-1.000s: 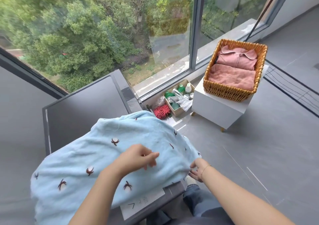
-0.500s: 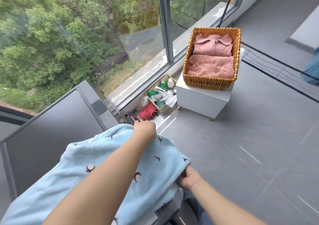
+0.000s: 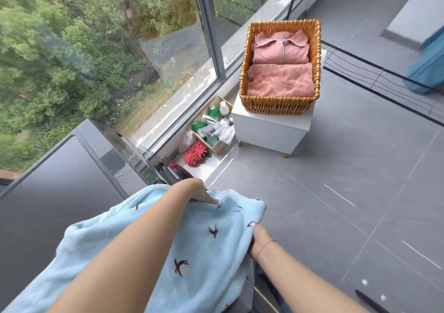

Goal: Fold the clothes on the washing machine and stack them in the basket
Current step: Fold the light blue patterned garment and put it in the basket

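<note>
Light-blue fleece garment (image 3: pixel 134 252), soft napped pile with small dark embroidered motifs, lies bunched on the dark glossy washing machine (image 3: pixel 55 192) at lower left of frame. Left hand (image 3: pixel 199 192) reaches to the far edge, fingers (image 3: pixel 212 200) pinching a gather of cloth; right hand (image 3: pixel 258 240) grips the near corner, fingers apparently curled under the hem, partly hidden. Two-point hold probably serves to lift and spread the piece for folding. Wicker basket (image 3: pixel 281 102), stiff woven cane, upper right on a white stool (image 3: pixel 269 132), holds two folded pink garments (image 3: pixel 281 79).
</note>
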A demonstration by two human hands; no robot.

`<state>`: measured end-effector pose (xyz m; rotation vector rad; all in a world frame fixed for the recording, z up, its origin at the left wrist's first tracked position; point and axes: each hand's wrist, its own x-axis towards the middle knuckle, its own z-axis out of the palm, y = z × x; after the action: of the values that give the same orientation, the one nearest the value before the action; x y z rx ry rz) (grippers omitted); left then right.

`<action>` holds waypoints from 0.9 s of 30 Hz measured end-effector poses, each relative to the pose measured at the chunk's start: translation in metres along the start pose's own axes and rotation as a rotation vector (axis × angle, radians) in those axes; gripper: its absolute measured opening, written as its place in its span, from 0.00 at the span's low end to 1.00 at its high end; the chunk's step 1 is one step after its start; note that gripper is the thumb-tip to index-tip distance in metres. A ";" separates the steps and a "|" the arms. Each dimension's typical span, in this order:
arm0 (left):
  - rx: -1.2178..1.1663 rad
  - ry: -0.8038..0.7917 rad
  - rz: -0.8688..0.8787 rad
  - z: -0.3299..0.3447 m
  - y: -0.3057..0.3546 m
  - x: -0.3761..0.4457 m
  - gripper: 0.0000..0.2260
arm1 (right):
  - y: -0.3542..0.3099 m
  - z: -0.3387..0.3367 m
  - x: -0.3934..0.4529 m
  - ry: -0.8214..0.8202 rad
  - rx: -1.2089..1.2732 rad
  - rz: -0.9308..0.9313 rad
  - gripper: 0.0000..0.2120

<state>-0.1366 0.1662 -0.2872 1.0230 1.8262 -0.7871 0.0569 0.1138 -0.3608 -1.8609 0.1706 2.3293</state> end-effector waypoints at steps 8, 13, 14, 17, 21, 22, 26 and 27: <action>0.040 0.074 0.116 -0.011 0.015 -0.017 0.21 | 0.013 -0.014 0.031 0.143 -0.022 -0.060 0.07; -0.135 0.309 0.262 -0.069 0.006 -0.042 0.17 | 0.008 -0.007 -0.007 0.216 0.009 -0.114 0.15; -0.140 0.319 0.291 -0.077 0.003 -0.046 0.15 | 0.007 -0.006 -0.011 0.205 0.044 -0.112 0.14; -0.214 0.407 0.271 -0.079 -0.015 -0.038 0.10 | 0.006 -0.011 -0.015 0.193 0.192 -0.084 0.15; -0.203 0.278 0.165 -0.059 -0.039 -0.028 0.10 | 0.021 -0.019 -0.017 0.209 0.239 -0.083 0.20; -0.145 0.179 0.118 -0.054 -0.044 -0.031 0.15 | 0.025 -0.019 -0.023 0.183 0.255 -0.052 0.19; -0.079 0.163 0.067 -0.045 -0.062 -0.041 0.16 | 0.026 -0.016 -0.039 0.124 0.205 0.047 0.13; -0.067 0.198 0.072 -0.044 -0.063 -0.043 0.16 | 0.024 -0.013 -0.040 0.081 0.150 0.048 0.10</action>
<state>-0.1971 0.1593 -0.2235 1.1506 1.9564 -0.5949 0.0731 0.0856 -0.3245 -1.8975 0.3923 2.2052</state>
